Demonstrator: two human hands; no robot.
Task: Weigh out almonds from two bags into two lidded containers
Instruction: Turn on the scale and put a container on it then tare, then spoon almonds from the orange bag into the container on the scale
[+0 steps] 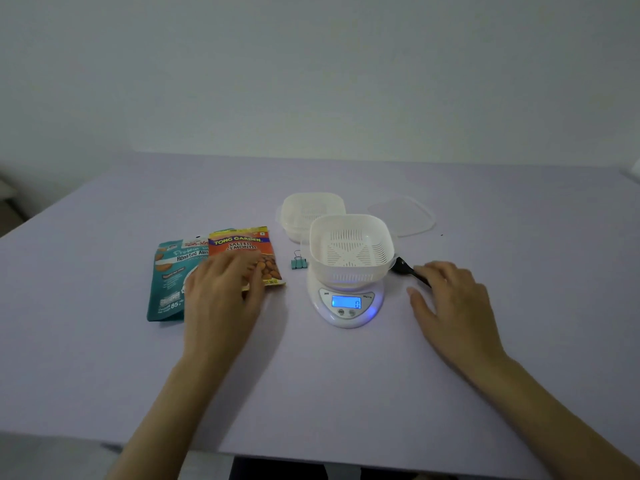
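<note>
Left hand (pixel 225 289) is lying flat, fingers straight, over orange almond bag (pixel 242 245) and teal almond bag (pixel 166 271). Right hand (pixel 450 299), fingers relaxed, is touching black spoon (pixel 403 266). Scale (pixel 346 303) is reading 0, carrying open container (pixel 351 251); second container (pixel 311 211) is sitting behind.

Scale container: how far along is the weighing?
Done: the empty container sits on the scale, which reads zero; a clear lid lies aside. In hand: the left hand rests on the salted almonds bag, the right hand touches the black spoon. Left: weighing from both bags, including the roasted almonds bag, filling the second container, lidding.
</note>
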